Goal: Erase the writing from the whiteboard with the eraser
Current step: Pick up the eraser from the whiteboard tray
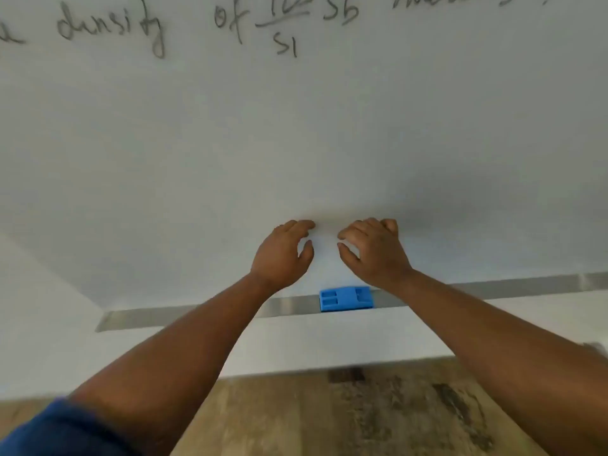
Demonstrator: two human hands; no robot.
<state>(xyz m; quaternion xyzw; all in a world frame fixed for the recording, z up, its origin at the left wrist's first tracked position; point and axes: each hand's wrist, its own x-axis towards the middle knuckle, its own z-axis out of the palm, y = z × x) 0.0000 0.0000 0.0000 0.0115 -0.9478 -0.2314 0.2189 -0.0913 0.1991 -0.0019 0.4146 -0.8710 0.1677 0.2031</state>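
The writing [158, 28] is seen untouched along the top of the whiteboard [197, 153], so the erasing is judged not yet begun. The left hand [283, 255] is held against the bare board, fingers loosely curled, nothing gripped. Just below and between the hands, the blue eraser [346, 298] is left lying on the metal tray [184, 314]. The right hand [371, 251] is likewise raised, its grip loose and empty. A reach down to the tray is called for next, then a lift to the text well above. A wooden floor [296, 419] is glimpsed beneath; nothing is seen blocking the way.
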